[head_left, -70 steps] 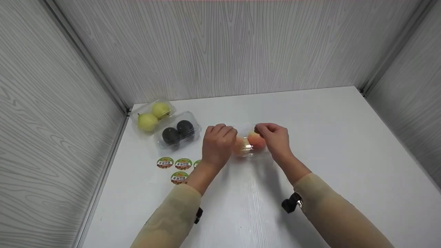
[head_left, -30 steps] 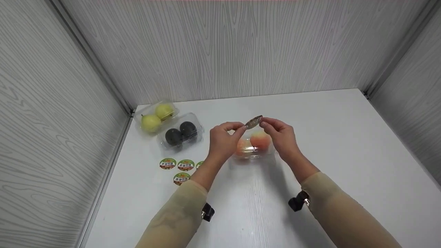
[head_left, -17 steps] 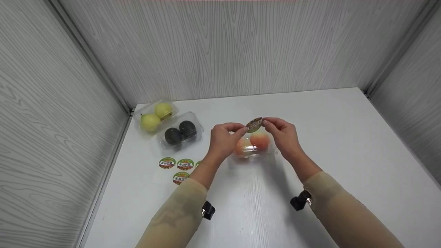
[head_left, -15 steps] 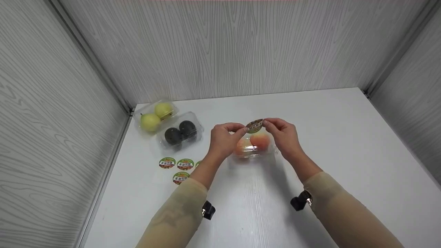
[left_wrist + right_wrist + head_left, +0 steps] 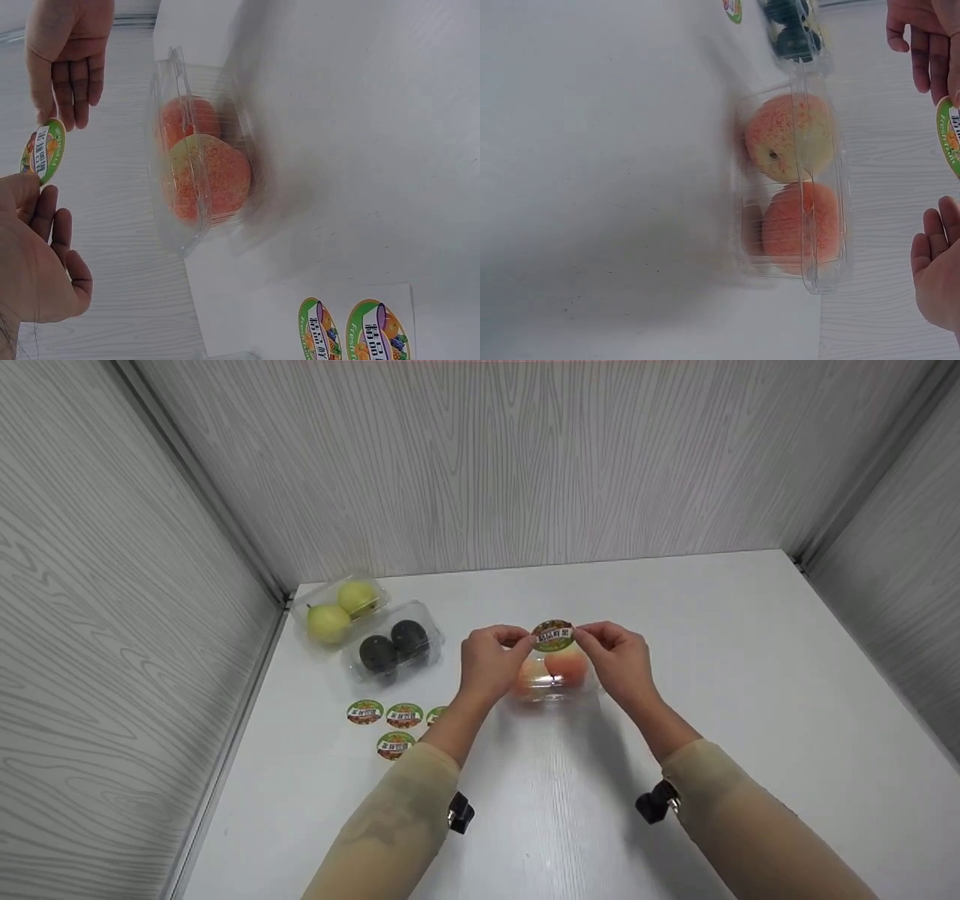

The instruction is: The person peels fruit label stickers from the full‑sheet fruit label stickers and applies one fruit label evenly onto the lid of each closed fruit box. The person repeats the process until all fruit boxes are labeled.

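Both hands hold one oval fruit sticker by its two ends, in the air above a clear clamshell box. My left hand pinches its left end between thumb and index finger. The other end is pinched by my right hand. Green, white and brown print on the sticker faces the head camera. Two pink-orange peaches lie inside the box, whose lid is down. In the left wrist view the sticker spans the fingertips of both hands, with the box beside them.
At the back left stand a clamshell box with two yellow-green pears and another with two dark round fruits. Several matching stickers lie on the white table left of my left forearm. Wood-grain panels enclose the table.
Both hands were low over the peach box at first, the left knuckles up. Then the sticker showed stretched between them, tilted, and it has since turned its printed face flatter towards the head camera.
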### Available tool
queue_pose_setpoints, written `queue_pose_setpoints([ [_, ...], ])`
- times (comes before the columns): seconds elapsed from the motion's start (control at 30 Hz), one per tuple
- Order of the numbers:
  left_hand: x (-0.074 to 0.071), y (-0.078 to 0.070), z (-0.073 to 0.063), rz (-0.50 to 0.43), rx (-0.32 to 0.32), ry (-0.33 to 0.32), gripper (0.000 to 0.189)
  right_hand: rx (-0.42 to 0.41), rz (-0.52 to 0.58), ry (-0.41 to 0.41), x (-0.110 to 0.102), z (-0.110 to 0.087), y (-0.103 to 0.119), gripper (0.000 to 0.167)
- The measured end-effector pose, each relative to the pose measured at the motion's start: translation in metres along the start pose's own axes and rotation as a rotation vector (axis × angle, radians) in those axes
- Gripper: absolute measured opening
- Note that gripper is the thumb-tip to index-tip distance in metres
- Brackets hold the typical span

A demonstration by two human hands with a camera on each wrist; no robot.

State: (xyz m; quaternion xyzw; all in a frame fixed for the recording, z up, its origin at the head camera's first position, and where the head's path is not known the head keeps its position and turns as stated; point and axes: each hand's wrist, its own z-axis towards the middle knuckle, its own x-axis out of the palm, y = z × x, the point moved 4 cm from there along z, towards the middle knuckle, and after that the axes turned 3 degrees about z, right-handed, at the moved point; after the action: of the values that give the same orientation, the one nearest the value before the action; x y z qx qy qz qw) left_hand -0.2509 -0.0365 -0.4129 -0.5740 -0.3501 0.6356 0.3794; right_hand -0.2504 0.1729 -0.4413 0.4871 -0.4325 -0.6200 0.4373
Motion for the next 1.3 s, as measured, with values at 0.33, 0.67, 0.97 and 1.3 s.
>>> queue_pose_setpoints([
  [0.33, 0.011, -0.004, -0.002, 0.207, 0.094, -0.087, 0.014, -0.103, -0.176, -0.061, 0.001, -0.009, 0.001, 0.018],
  [0.67, 0.026, -0.010, -0.001, 0.712, 0.443, -0.200, 0.016, -0.347, -0.617, -0.016, 0.010, -0.012, -0.001, 0.014],
  [0.97, 0.036, -0.001, 0.003, 0.925, 0.466, -0.162, 0.023, -0.399, -0.742, 0.020, 0.015, -0.011, -0.007, 0.014],
  [1.3, 0.042, 0.009, 0.009, 0.978, 0.431, -0.110, 0.030, -0.320, -0.807, 0.059, 0.018, -0.005, -0.013, 0.022],
])
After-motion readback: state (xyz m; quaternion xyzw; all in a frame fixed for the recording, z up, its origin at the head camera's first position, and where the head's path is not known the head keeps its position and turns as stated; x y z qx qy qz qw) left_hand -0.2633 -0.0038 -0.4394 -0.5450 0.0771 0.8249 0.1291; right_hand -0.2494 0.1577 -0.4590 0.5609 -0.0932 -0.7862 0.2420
